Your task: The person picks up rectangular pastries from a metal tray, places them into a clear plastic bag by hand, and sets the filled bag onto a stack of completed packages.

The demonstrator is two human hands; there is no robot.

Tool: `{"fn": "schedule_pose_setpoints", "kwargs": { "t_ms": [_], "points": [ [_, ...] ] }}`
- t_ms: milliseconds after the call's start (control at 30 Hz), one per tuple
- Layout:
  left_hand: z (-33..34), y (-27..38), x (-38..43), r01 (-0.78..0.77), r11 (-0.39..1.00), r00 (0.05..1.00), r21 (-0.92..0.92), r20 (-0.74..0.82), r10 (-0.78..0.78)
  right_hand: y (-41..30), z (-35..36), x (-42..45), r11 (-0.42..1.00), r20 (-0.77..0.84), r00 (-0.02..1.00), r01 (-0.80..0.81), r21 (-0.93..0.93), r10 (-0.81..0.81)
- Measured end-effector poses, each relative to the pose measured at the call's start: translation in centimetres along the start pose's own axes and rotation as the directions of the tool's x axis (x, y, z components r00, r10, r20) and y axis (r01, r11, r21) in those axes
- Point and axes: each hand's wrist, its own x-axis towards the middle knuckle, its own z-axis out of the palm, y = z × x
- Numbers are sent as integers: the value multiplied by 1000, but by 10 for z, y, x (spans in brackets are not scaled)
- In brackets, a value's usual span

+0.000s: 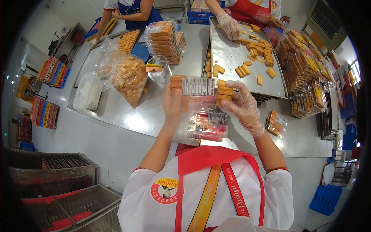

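My left hand [172,105] grips a clear plastic bag [198,86] with a printed label, held above the table. Rectangular biscuits [177,82] fill the bag's left end. At its right end, my right hand [245,107], in a clear plastic glove, pinches a stack of biscuits [224,94] between thumb and fingers. Whether this stack is partly inside the bag, I cannot tell. Just below both hands lies a pile of flat printed bags [207,124]. A filled biscuit pack [276,123] rests on the table to the right of my right forearm.
Ahead right is a metal tray [224,53] of loose biscuits, where a co-worker's gloved hand [229,26] reaches in. Packed biscuits [304,61] are heaped beyond it. A bag of broken biscuits [129,76], a clear container [159,72] and a white tub [86,91] stand left.
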Motion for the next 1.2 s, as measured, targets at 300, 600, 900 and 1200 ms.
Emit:
{"fn": "schedule_pose_setpoints", "kwargs": {
  "t_ms": [300, 600, 900, 1200],
  "points": [
    [-5, -19, 3, 221, 973, 974, 74, 36, -224, 1, -1, -9, 977, -79, 974, 212, -12, -212],
    [5, -14, 3, 506, 844, 858, -176, 202, -472, -6, -11, -10, 990, -9, 996, 93, 104, -93],
    [4, -3, 3, 697, 609, 717, -379, 360, -597, -3, -18, -7, 967, -25, 999, 37, 252, -31],
    [8, -5, -1, 562, 764, 823, -318, 306, -478, -6, -13, -13, 999, -45, 999, 32, 39, -30]
  ]
}}
